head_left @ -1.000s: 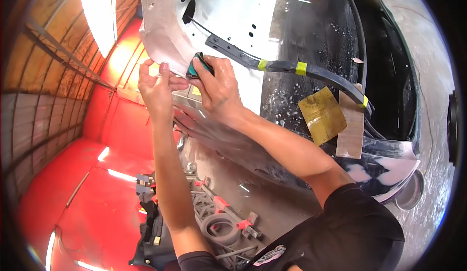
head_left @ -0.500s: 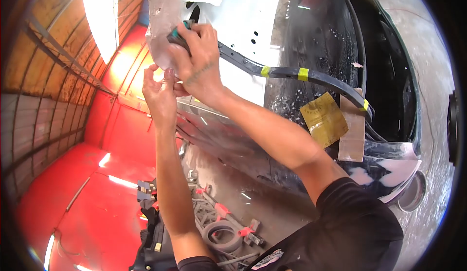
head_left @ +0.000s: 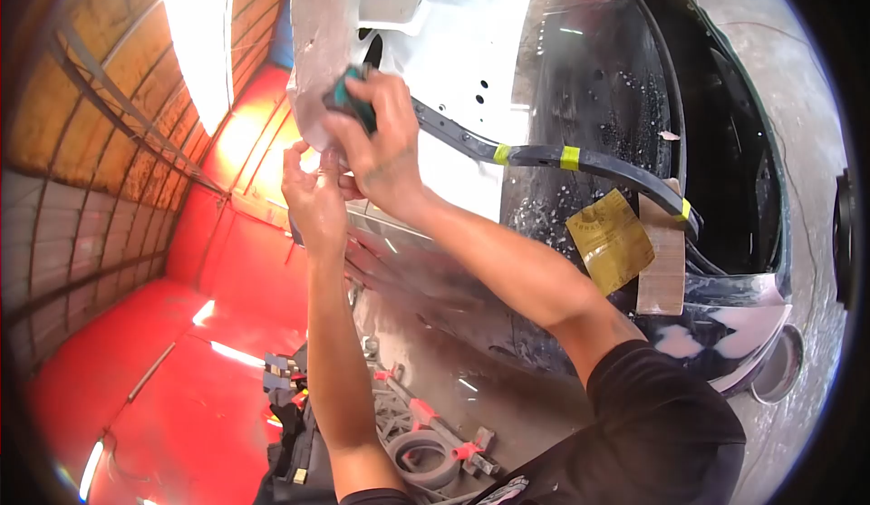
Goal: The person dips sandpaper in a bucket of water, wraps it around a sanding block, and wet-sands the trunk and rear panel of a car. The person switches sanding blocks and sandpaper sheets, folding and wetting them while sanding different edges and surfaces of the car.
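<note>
My right hand [head_left: 388, 147] is closed round a dark block with teal on it, apparently a sanding block [head_left: 337, 97], pressed against a dusty grey panel [head_left: 319, 43]. My left hand [head_left: 315, 199] is just below it, thumb and fingers curled about the panel's lower corner. The panel is a strip along the edge of a white car body part [head_left: 467, 43] with several holes. Part of the block is hidden under my right fingers.
A black trim strip [head_left: 616, 171] with yellow tape crosses the car's dusty glass [head_left: 580, 70]. A yellow abrasive sheet [head_left: 609, 240] and a cardboard piece [head_left: 662, 269] lie beside it. Below are a grey ring [head_left: 422, 458] and stands; a red wall [head_left: 118, 369] is left.
The view has shifted, so the car and both hands appear slightly lower and further right. The block has tilted in my right hand and stays on the panel. My left hand remains at the corner.
</note>
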`<state>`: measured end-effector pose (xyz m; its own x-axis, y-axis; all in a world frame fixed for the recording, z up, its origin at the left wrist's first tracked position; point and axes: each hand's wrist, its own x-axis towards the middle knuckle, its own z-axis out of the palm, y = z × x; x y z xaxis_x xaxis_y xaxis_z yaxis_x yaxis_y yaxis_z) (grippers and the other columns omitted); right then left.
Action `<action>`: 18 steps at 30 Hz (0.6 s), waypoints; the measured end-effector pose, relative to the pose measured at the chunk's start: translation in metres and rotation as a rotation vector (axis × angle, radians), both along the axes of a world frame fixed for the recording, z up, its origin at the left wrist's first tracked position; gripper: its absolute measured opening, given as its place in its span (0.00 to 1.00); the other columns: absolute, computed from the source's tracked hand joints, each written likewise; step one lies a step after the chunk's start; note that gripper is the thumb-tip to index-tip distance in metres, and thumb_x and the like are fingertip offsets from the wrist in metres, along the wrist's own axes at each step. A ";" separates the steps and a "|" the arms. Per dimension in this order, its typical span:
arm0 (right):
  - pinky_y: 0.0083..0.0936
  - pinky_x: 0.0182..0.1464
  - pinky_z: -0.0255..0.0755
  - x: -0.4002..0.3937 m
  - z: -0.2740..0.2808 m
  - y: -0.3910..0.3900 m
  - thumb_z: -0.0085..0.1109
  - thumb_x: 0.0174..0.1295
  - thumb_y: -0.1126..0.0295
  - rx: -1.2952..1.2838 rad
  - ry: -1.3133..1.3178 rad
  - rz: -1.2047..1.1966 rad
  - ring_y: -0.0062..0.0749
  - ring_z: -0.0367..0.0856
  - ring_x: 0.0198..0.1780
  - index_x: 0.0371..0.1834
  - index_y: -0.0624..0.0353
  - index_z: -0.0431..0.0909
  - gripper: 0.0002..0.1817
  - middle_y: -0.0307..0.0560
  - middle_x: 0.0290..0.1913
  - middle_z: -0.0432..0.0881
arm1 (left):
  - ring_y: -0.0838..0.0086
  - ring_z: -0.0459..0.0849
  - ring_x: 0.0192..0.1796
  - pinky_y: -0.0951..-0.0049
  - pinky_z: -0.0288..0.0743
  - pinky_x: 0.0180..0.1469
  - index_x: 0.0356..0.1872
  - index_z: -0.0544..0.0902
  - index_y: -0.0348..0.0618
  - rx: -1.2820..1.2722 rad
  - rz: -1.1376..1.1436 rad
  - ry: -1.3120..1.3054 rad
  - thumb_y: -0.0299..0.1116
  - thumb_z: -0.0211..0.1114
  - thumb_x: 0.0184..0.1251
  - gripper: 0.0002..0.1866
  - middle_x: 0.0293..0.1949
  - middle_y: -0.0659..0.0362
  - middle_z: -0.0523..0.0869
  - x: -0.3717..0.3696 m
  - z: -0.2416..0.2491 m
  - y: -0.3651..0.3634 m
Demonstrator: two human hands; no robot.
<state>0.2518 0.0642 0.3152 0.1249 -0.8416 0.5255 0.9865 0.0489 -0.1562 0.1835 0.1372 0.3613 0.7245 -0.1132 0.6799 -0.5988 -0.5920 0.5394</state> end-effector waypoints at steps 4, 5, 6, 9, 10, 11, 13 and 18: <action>0.49 0.57 0.71 -0.004 0.015 -0.010 0.69 0.61 0.70 0.089 -0.035 0.107 0.61 0.73 0.56 0.55 0.71 0.76 0.22 0.64 0.54 0.74 | 0.78 0.87 0.33 0.74 0.78 0.30 0.64 0.71 0.37 0.030 -0.033 0.041 0.30 0.58 0.86 0.14 0.35 0.57 0.86 0.003 0.003 0.008; 0.50 0.57 0.71 0.002 0.013 -0.002 0.69 0.61 0.70 0.089 -0.031 0.067 0.61 0.73 0.56 0.54 0.71 0.77 0.22 0.64 0.54 0.74 | 0.78 0.87 0.33 0.75 0.78 0.31 0.64 0.71 0.37 0.027 -0.033 0.029 0.30 0.58 0.86 0.14 0.35 0.57 0.86 0.004 0.006 0.011; 0.50 0.57 0.71 0.000 0.009 0.006 0.70 0.61 0.70 0.097 -0.021 0.028 0.61 0.73 0.56 0.54 0.71 0.77 0.21 0.64 0.54 0.73 | 0.79 0.87 0.34 0.76 0.77 0.31 0.64 0.71 0.38 0.030 -0.031 0.024 0.30 0.58 0.86 0.14 0.35 0.57 0.86 0.005 0.006 0.012; 0.51 0.55 0.72 -0.005 0.010 0.000 0.69 0.59 0.74 0.102 -0.018 -0.088 0.61 0.74 0.54 0.51 0.70 0.79 0.19 0.64 0.54 0.75 | 0.80 0.85 0.32 0.78 0.76 0.32 0.64 0.71 0.40 0.004 0.005 0.026 0.30 0.58 0.86 0.14 0.34 0.59 0.86 -0.002 0.001 0.001; 0.51 0.54 0.72 -0.012 0.018 -0.016 0.69 0.59 0.74 0.086 -0.015 -0.170 0.62 0.75 0.53 0.51 0.70 0.79 0.18 0.64 0.54 0.76 | 0.81 0.84 0.32 0.78 0.75 0.32 0.64 0.71 0.40 0.008 -0.001 0.034 0.29 0.57 0.86 0.13 0.34 0.60 0.86 -0.002 0.001 0.002; 0.51 0.54 0.72 -0.011 0.024 -0.025 0.68 0.58 0.75 0.066 -0.017 -0.251 0.63 0.75 0.53 0.51 0.70 0.79 0.18 0.65 0.54 0.76 | 0.81 0.83 0.32 0.78 0.75 0.32 0.64 0.71 0.40 0.009 -0.005 0.036 0.28 0.57 0.86 0.13 0.34 0.60 0.85 0.000 0.002 0.003; 0.50 0.53 0.72 -0.001 0.028 -0.021 0.69 0.57 0.75 0.136 -0.036 -0.198 0.62 0.75 0.52 0.50 0.70 0.79 0.18 0.64 0.54 0.77 | 0.82 0.81 0.31 0.78 0.75 0.32 0.63 0.71 0.40 0.016 0.016 0.052 0.27 0.57 0.85 0.13 0.34 0.60 0.85 -0.004 0.002 -0.001; 0.48 0.52 0.75 -0.006 0.024 -0.008 0.74 0.54 0.73 0.177 -0.033 -0.121 0.61 0.78 0.51 0.49 0.68 0.79 0.21 0.65 0.53 0.79 | 0.77 0.85 0.29 0.76 0.80 0.30 0.61 0.71 0.39 0.023 -0.033 0.002 0.27 0.59 0.83 0.13 0.33 0.57 0.86 0.005 0.003 0.011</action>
<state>0.2458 0.0560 0.3396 0.0022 -0.9290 0.3701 0.9913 -0.0467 -0.1232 0.1883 0.1484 0.3648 0.7212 -0.1526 0.6757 -0.6171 -0.5846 0.5267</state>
